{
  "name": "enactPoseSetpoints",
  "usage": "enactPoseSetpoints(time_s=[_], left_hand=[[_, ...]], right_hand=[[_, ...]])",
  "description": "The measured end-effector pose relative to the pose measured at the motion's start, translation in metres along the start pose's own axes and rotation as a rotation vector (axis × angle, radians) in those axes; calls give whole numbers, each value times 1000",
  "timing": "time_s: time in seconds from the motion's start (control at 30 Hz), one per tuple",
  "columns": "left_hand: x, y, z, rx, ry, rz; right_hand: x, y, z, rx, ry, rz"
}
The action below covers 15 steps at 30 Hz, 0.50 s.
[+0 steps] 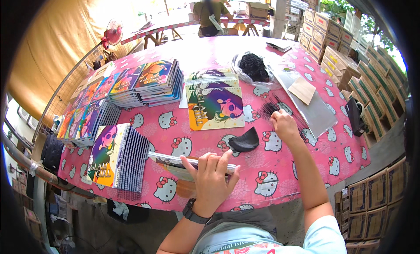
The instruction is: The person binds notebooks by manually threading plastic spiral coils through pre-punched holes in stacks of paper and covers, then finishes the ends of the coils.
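The left hand (214, 175) lies over the pad (168, 159), its fingers closed across the top edge and the thumb braced on the near side, so the pad is held on edge beneath the palm. That grip seems best kept firm and square, with the sheets flush, since slack fingers would likely let them slip. The near rim of the table (249, 168) runs just this side of the pad, so there is little room toward the body.

Right of those fingers, pink cloth gives the right forearm open room. Just beyond their tips sits a curved black piece (244, 141), easy to knock. The right hand (282, 123) reaches farther out, fingers drawn narrow at the black wires (271, 107); whether one is pinched, I cannot tell. Taking a single wire by its end should avoid snags.

Left of the pad fingers, a tall stack (107, 155) blocks sideways movement. Straight beyond the black piece lie notebooks (216, 107); past the right fingertips, a bag (236, 70) of black wire and a clear sheet (323, 118).
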State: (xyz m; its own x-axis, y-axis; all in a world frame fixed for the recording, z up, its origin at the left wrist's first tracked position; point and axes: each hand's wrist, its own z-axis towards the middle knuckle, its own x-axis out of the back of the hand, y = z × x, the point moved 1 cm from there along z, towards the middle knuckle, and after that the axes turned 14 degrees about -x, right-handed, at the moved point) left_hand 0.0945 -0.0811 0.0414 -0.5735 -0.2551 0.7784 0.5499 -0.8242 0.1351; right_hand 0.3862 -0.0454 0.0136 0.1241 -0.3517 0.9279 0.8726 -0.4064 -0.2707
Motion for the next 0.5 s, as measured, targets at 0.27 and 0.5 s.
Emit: enactPoseSetpoints(time_s=[0.27,0.5], left_hand=[[10,1,6,-51,82,-81],[25,-29,1,-209,158,-478]], right_hand=[[57,-39,-40,62,-121,472],[80,-80,-110,442,-397,799]])
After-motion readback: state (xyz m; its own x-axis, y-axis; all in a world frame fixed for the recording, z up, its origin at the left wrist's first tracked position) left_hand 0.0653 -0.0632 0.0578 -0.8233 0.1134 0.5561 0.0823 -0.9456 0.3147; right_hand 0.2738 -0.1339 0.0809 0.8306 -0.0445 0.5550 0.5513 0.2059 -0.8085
